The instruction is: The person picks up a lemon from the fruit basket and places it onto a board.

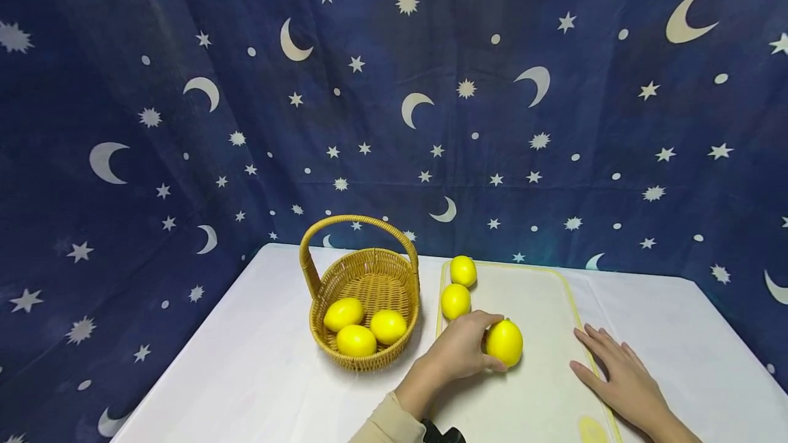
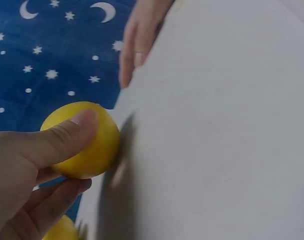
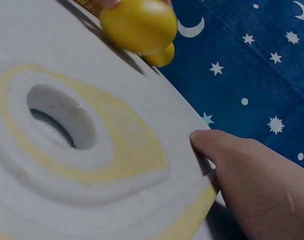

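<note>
The left hand (image 1: 463, 348) pinches a yellow lemon (image 1: 505, 343) between thumb and fingers over the white board with a yellow border (image 1: 535, 395). In the left wrist view the thumb lies across that lemon (image 2: 87, 142), and a shadow falls beside it. The right hand (image 1: 624, 381) rests at the board's right edge, fingers spread and fairly straight, holding nothing. Two more lemons, one (image 1: 455, 301) nearer and one (image 1: 463, 271) farther, lie along the board's left edge. In the right wrist view the thumb of the right hand (image 3: 262, 180) lies by the board's edge.
Left of the board stands a wicker basket (image 1: 364, 363) with an upright handle; several lemons (image 1: 356, 341) lie in it. A white cloth (image 1: 246, 361) covers the table. Behind hangs a dark blue curtain (image 1: 382, 108) with moons and stars. The board has a handle hole (image 3: 62, 117).
</note>
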`<act>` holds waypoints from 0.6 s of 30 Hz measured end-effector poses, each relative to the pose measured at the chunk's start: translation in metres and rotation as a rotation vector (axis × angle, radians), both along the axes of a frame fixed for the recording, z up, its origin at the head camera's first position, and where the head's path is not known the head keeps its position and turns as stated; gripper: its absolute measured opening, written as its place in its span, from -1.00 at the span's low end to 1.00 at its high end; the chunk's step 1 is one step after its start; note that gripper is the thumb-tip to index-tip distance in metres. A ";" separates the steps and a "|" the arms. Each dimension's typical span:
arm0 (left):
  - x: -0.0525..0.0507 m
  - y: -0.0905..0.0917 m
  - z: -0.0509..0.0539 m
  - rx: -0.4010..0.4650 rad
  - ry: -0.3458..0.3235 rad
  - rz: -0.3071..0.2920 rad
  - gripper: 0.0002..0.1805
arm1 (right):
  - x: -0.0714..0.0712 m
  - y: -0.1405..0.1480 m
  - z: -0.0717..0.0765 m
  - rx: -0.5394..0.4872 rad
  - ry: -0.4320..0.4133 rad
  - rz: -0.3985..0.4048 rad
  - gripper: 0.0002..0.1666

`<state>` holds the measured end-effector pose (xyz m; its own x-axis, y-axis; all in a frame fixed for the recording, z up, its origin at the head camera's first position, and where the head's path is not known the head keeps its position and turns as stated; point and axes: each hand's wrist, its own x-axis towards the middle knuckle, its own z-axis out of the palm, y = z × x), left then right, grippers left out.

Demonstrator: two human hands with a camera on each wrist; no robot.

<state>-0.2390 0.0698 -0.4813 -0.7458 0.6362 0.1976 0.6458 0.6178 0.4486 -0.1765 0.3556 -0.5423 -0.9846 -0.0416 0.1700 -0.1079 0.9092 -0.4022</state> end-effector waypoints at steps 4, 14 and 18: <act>0.000 0.000 -0.007 -0.004 0.000 0.024 -0.13 | -0.002 -0.001 -0.001 0.001 -0.006 -0.004 -0.12; 0.000 0.006 -0.017 0.223 -0.162 0.116 -0.17 | -0.004 0.002 0.000 -0.032 -0.065 -0.030 -0.06; 0.001 0.011 -0.023 0.340 -0.167 0.153 -0.21 | -0.006 0.002 0.000 -0.034 -0.081 -0.053 -0.03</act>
